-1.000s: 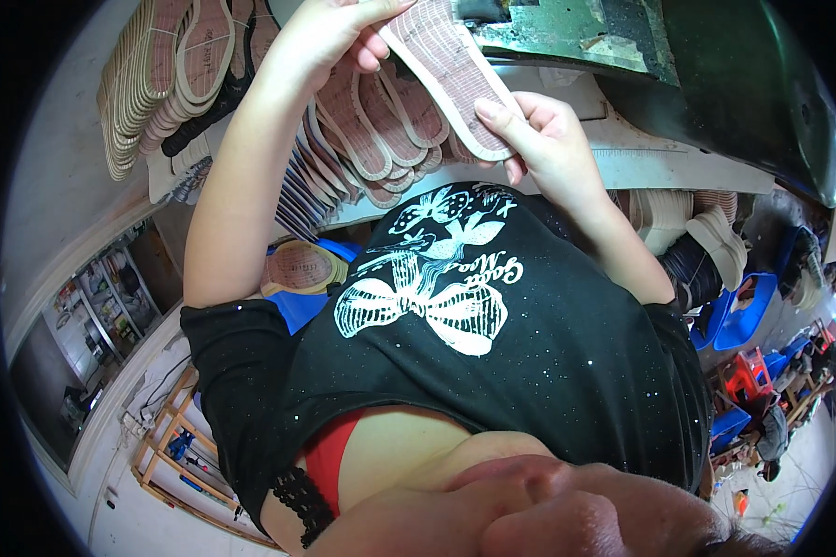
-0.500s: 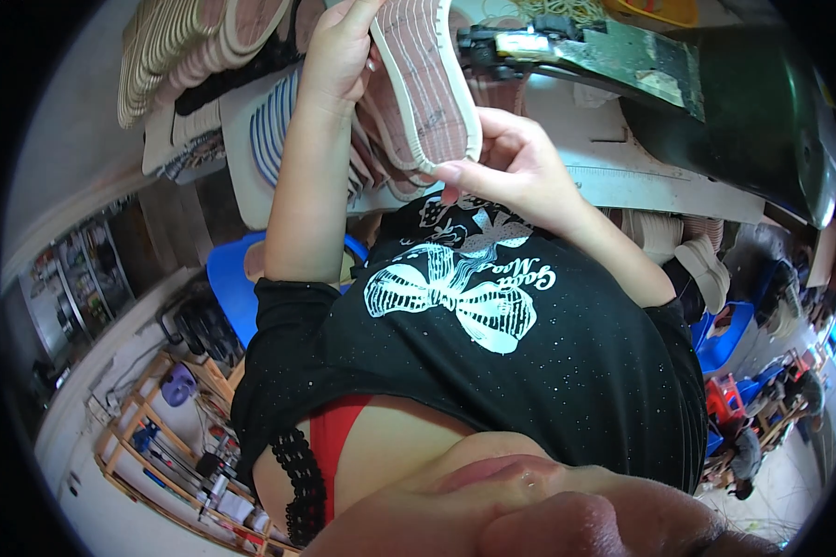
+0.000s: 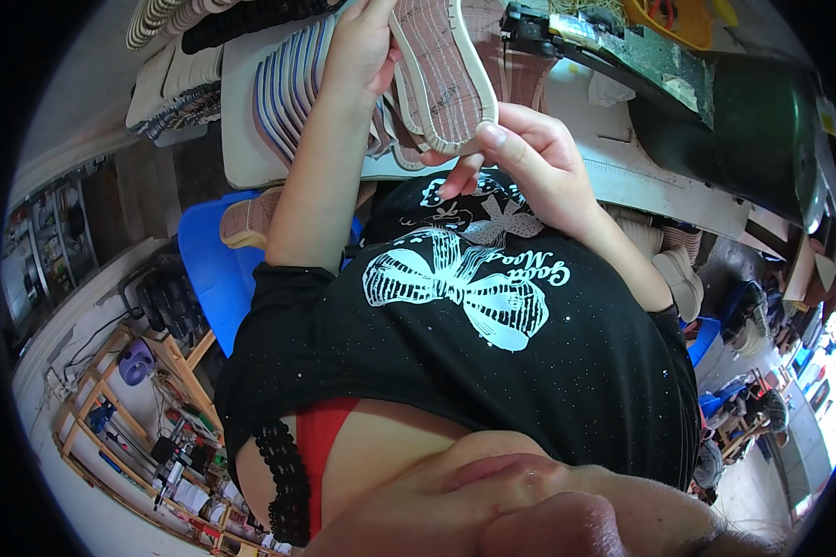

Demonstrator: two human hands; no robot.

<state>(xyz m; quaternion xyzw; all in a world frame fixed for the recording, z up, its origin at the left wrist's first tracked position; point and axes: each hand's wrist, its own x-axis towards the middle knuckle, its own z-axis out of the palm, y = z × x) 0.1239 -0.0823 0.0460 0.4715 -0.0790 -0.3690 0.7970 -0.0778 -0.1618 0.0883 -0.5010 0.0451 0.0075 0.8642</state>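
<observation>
Between my two hands is a shoe insole (image 3: 448, 88) with brown-pink fabric, pale stitch lines and a cream bound edge. My left hand (image 3: 364, 45) grips its far left side; its fingertips are partly hidden at the top of the picture. My right hand (image 3: 541, 165) pinches the rounded near end, thumb on top and fingers underneath. More brown insoles lie beneath and behind it on the white worktable (image 3: 251, 153). Just right of the held insole is the dark head of a sewing machine (image 3: 529, 32).
Blue-striped insoles (image 3: 293, 88) are stacked left on the table, beside pale ones (image 3: 172, 79). The machine's green arm (image 3: 641, 70) and a large dark green casing (image 3: 724, 139) take up the right. A yellow basket (image 3: 692, 28) stands behind. A blue container (image 3: 204, 255) holds another insole (image 3: 243, 225).
The view has shifted, and the held insole now appears slightly higher and farther right. Both hands keep hold of it. My right thumb has moved along its near end toward the right-hand edge.
</observation>
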